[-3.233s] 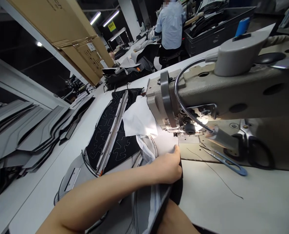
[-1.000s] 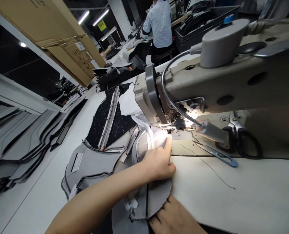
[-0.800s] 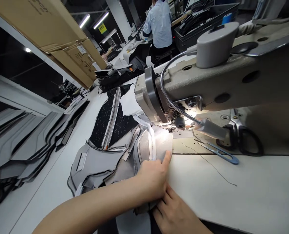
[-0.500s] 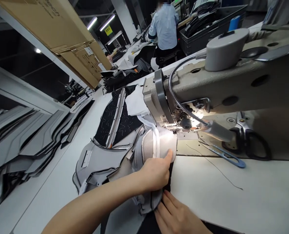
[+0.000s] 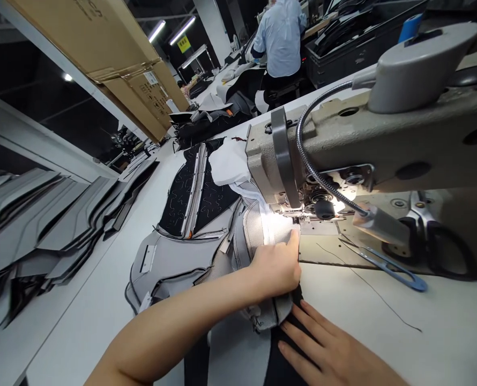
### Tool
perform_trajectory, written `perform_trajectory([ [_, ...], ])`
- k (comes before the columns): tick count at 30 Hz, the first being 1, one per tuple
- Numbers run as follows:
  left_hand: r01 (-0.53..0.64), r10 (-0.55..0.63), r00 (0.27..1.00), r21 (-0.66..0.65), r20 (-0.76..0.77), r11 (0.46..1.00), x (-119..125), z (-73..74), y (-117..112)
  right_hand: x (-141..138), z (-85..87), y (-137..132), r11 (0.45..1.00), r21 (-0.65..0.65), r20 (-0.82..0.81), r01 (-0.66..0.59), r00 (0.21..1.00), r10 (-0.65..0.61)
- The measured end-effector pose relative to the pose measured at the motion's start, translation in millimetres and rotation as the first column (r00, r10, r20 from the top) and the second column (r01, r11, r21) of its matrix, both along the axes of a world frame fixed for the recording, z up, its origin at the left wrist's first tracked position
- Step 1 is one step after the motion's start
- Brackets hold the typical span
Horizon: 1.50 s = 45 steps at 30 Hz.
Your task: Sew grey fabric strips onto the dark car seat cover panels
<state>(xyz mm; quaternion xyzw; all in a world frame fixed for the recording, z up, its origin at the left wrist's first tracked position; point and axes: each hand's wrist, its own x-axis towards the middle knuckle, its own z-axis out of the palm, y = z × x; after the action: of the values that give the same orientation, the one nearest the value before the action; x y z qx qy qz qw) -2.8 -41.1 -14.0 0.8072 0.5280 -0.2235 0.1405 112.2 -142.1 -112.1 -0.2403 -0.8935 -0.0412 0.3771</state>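
Note:
Under the needle area of the sewing machine (image 5: 322, 134) lies the edge of a sewn grey fabric cover (image 5: 182, 256), with light mesh and a white strip on it. My left hand (image 5: 276, 268) is on the cover, its index finger stretched toward the edge near the presser foot. Its other fingers are curled into the fabric, and the thumb is hidden. Lower right, my right hand (image 5: 322, 343) lies flat with fingers spread, on a black part of the cover and touching the grey edge. A black panel with a zipper-like strip (image 5: 194, 187) stretches out behind.
Right of the needle are blue thread snips (image 5: 399, 271), black-handled scissors (image 5: 431, 236) and a loose thread (image 5: 377, 295). Stacked grey panels (image 5: 41, 225) line the left. A cardboard box (image 5: 142, 96) stands behind; a person (image 5: 281, 40) sits farther back near a dark bin (image 5: 355, 48).
The cover's edge and my left hand have shifted slightly up and right in view. My right hand has slid right and spread its fingers. The view itself has also moved.

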Motion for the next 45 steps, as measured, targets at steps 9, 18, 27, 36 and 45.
perform_trajectory([
  [9, 0.119, -0.097, 0.976, 0.107, -0.193, 0.987, -23.4, -9.9, -26.4, -7.1, -4.7, -7.7, 0.995, 0.087, -0.080, 0.042, 0.996, -0.035],
  [18, 0.112, -0.114, 0.991, -0.033, -0.075, 0.993, -22.1, -2.0, -5.7, 1.8, -8.2, -9.8, 0.998, 0.040, -0.050, 0.040, 0.998, -0.038],
  [27, 0.098, -0.092, 0.991, 0.066, -0.097, 0.993, -9.5, -4.6, 7.4, 40.1, 5.8, 24.3, 0.993, -0.098, -0.031, -0.059, 0.998, 0.056],
  [36, 0.102, -0.090, 0.982, 0.064, -0.164, 0.993, -12.6, -5.0, 4.3, 50.7, 0.9, 54.6, 0.976, -0.175, 0.085, -0.127, 0.986, 0.143],
  [45, 0.144, -0.143, 0.987, 0.008, -0.067, 0.990, -14.7, 13.7, 12.1, 65.2, 15.4, 66.6, 0.916, -0.330, 0.251, -0.228, 0.914, 0.318],
])
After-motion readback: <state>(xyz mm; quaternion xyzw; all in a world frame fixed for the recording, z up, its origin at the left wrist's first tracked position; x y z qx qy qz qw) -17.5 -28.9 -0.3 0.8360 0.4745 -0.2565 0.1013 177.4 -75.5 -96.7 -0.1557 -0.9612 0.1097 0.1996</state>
